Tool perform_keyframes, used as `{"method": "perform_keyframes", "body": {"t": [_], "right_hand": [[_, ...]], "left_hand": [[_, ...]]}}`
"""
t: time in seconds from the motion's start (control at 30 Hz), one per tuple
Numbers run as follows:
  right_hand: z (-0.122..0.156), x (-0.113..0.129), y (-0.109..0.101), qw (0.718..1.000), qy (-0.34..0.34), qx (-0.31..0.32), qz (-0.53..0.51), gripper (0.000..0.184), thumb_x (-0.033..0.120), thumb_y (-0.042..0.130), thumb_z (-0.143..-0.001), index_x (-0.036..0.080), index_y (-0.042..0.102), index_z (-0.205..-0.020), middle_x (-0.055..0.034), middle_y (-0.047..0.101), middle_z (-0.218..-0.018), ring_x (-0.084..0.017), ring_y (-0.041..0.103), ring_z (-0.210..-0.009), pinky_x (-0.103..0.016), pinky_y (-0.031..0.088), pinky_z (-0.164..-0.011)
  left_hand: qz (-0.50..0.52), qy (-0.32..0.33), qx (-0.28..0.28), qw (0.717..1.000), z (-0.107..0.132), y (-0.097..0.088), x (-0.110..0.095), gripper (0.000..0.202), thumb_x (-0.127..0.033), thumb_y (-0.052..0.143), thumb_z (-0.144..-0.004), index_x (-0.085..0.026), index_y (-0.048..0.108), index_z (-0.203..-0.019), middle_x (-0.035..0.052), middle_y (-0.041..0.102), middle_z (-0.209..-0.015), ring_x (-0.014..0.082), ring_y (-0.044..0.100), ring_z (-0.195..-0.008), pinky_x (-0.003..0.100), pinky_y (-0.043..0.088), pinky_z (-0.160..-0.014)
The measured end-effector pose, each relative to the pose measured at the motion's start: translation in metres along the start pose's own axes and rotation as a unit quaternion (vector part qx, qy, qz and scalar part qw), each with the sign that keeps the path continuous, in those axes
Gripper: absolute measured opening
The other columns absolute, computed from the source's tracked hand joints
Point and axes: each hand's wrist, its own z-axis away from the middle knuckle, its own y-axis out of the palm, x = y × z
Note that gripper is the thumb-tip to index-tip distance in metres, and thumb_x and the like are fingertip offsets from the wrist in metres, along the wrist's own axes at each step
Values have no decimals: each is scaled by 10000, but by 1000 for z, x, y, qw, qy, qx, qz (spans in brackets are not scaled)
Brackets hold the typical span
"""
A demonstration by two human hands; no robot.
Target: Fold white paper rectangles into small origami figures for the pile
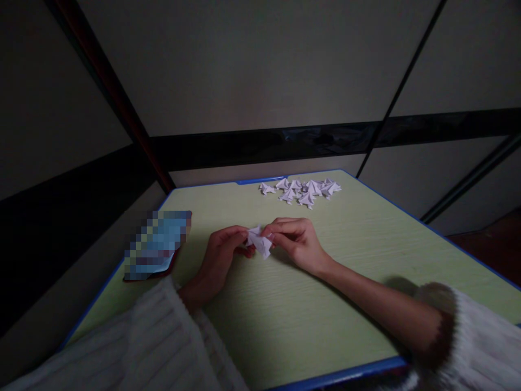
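Note:
A small folded piece of white paper is held over the middle of the table, between my two hands. My left hand pinches its left edge between thumb and fingers. On the other side, my right hand grips the upper right part with thumb and index finger. The paper has several creases and pointed corners, and my fingertips hide parts of both sides. Farther back lies a cluster of several white origami figures, similar in look to the folded paper.
The pale green table has a blue edge. A phone-like device with a blurred-out screen and dark rim lies at the left edge. Dark-banded cabinet panels rise behind the table.

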Motion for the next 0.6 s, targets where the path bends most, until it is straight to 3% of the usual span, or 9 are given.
{"method": "perform_keyframes", "body": {"t": [0.13, 0.3, 0.6], "right_hand": [[1, 0, -2, 998, -37, -1, 47, 169, 99, 492, -705, 126, 659, -694, -38, 603, -637, -84, 523, -549, -203, 399, -511], [1, 2, -5, 993, -69, 5, 95, 214, 95, 469, -707, 162, 672, -718, -39, 629, -675, -103, 551, -591, -219, 419, -554], [2, 3, -4, 984, -123, 37, 125, 268, 62, 419, -713, 142, 671, -756, -65, 636, -704, -114, 577, -633, -222, 440, -590]], "left_hand": [[34, -33, 15, 999, 0, 0, -2, 79, -166, 545, -612, -132, 594, -561, -16, 574, -515, 91, 512, -453, 196, 424, -440], [52, -27, 36, 998, -1, -3, 0, 135, -206, 536, -658, -141, 585, -550, -9, 581, -547, 104, 531, -512, 199, 417, -443], [-12, -34, -4, 999, 0, 0, -2, 87, -206, 611, -583, -132, 623, -539, -11, 590, -516, 86, 495, -480, 187, 399, -451]]}}
